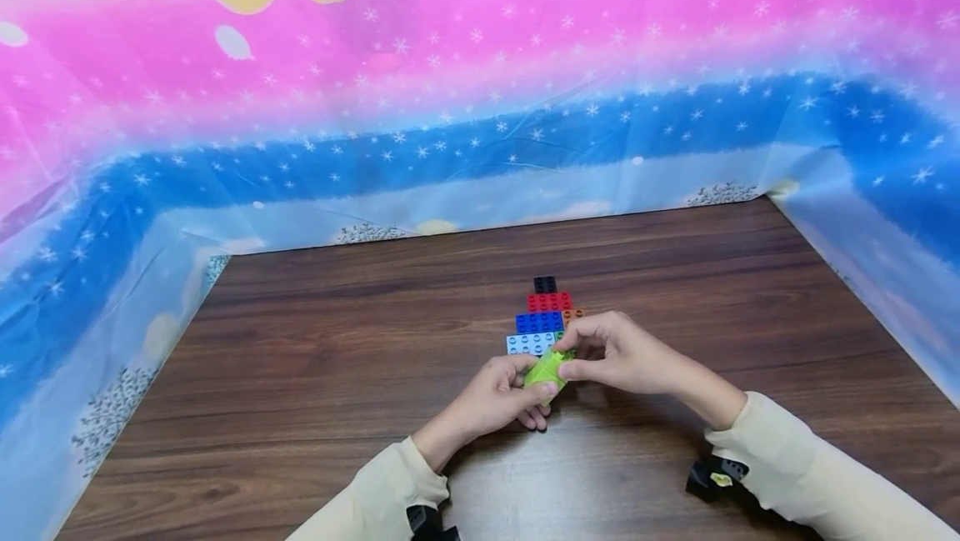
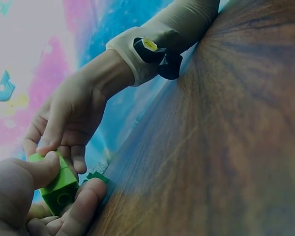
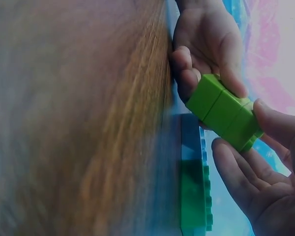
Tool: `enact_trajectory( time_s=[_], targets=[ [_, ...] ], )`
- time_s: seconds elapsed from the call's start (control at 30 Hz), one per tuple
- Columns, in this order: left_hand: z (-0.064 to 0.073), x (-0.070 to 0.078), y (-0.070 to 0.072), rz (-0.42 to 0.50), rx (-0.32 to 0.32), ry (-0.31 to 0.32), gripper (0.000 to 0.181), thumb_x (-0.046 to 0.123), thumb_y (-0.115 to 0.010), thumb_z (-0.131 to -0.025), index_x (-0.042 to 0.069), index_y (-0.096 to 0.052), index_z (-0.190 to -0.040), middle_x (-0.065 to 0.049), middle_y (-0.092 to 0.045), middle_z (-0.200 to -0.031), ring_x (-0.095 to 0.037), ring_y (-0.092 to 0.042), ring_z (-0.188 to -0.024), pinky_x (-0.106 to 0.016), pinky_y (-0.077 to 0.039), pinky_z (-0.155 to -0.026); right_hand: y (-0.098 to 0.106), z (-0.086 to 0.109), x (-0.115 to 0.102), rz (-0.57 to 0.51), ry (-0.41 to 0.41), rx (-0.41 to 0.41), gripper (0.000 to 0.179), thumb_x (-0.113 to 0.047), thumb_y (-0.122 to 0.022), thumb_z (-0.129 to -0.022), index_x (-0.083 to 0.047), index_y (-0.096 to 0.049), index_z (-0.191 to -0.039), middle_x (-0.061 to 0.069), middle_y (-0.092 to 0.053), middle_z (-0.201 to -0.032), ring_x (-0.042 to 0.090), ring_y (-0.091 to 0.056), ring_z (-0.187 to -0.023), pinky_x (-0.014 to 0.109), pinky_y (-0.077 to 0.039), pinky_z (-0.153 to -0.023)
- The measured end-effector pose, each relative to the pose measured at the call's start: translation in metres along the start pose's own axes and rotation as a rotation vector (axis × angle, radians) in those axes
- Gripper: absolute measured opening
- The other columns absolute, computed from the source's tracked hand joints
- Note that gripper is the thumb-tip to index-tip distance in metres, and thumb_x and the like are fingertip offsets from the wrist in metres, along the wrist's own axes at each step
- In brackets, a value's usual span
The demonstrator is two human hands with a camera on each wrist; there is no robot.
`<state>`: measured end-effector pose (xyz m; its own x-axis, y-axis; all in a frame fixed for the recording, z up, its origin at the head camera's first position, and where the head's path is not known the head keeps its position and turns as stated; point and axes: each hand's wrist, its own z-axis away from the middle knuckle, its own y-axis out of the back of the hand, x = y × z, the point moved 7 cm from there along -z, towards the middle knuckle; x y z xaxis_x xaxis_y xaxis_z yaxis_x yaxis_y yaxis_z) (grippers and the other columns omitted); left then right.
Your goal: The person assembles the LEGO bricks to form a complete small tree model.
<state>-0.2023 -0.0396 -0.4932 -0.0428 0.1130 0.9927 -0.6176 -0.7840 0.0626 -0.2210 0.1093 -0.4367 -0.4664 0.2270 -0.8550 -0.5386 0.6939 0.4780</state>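
A short stack of lime green building bricks (image 1: 543, 371) is between the two hands, over the table and close in front of the other bricks. My left hand (image 1: 491, 395) grips its lower end, thumb on the near face. At the upper, studded end, my right hand (image 1: 626, 355) pinches the stack between thumb and fingers. Seams between the lime green bricks (image 3: 221, 109) show in the right wrist view. There, a green brick (image 3: 192, 196) and a blue one (image 3: 190, 135) lie beside the hands, studs facing up from the table.
Beyond the hands, flat rows of bricks lie on the wooden table (image 1: 337, 341): light blue (image 1: 529, 343), blue (image 1: 537, 323), red (image 1: 550, 302) and black (image 1: 545, 283), with an orange brick (image 1: 576, 314) at the right. A patterned cloth (image 1: 480, 149) hangs around the table's back and sides.
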Motion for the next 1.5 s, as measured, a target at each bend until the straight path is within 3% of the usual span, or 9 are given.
enact_trajectory(
  time_s=[0.5, 0.77, 0.93, 1.2, 1.37, 1.5],
  targets=[
    [0.007, 0.001, 0.003, 0.004, 0.030, -0.006, 0.024, 0.010, -0.063, -0.107, -0.010, -0.061, -0.121, -0.009, -0.070, -0.078, -0.011, -0.069, -0.063, -0.027, -0.061, -0.060, -0.004, -0.006, -0.002, -0.027, 0.020, -0.001, 0.010, -0.006, -0.079, -0.095, -0.008, -0.072, -0.102, 0.007, -0.075, -0.099, 0.017, -0.073, -0.085, 0.034, -0.062, -0.075],
    [0.008, 0.002, 0.001, -0.017, 0.004, 0.002, 0.024, 0.010, -0.063, -0.106, -0.009, -0.061, -0.119, -0.008, -0.070, -0.079, -0.013, -0.070, -0.065, -0.030, -0.062, -0.063, -0.005, -0.006, -0.003, -0.023, 0.021, -0.030, 0.010, -0.009, -0.080, -0.094, -0.009, -0.074, -0.102, 0.005, -0.075, -0.097, 0.016, -0.073, -0.081, 0.033, -0.062, -0.071],
    [0.006, 0.003, 0.001, -0.010, 0.009, 0.011, 0.024, 0.014, -0.061, -0.108, -0.005, -0.060, -0.123, -0.011, -0.073, -0.085, -0.014, -0.073, -0.070, -0.029, -0.062, -0.064, 0.002, -0.006, -0.007, 0.020, 0.013, -0.012, 0.011, -0.010, -0.080, -0.095, -0.010, -0.074, -0.104, 0.006, -0.076, -0.099, 0.015, -0.073, -0.084, 0.032, -0.061, -0.074],
    [0.005, 0.002, -0.001, -0.010, -0.004, 0.050, 0.028, 0.023, -0.062, -0.109, 0.003, -0.059, -0.128, -0.018, -0.078, -0.100, -0.019, -0.076, -0.080, -0.028, -0.057, -0.064, 0.005, -0.002, -0.011, -0.014, 0.007, 0.001, 0.015, -0.008, -0.080, -0.094, -0.008, -0.075, -0.108, 0.001, -0.075, -0.100, 0.016, -0.073, -0.084, 0.033, -0.061, -0.073],
    [0.005, 0.004, -0.003, -0.043, -0.025, 0.028, 0.027, 0.023, -0.061, -0.109, 0.002, -0.061, -0.127, -0.016, -0.077, -0.111, -0.017, -0.075, -0.084, -0.027, -0.056, -0.063, 0.001, 0.000, -0.008, -0.029, 0.028, -0.011, 0.018, -0.008, -0.078, -0.096, -0.007, -0.077, -0.114, 0.003, -0.076, -0.105, 0.016, -0.072, -0.090, 0.034, -0.062, -0.076],
    [0.004, 0.005, -0.004, -0.030, -0.031, 0.014, 0.030, 0.023, -0.058, -0.111, 0.000, -0.058, -0.131, -0.018, -0.076, -0.110, -0.014, -0.072, -0.080, -0.025, -0.054, -0.061, 0.005, 0.001, -0.005, 0.029, 0.032, 0.015, 0.023, -0.011, -0.074, -0.100, -0.004, -0.076, -0.122, 0.005, -0.076, -0.113, 0.015, -0.071, -0.095, 0.033, -0.061, -0.080]
  ],
)
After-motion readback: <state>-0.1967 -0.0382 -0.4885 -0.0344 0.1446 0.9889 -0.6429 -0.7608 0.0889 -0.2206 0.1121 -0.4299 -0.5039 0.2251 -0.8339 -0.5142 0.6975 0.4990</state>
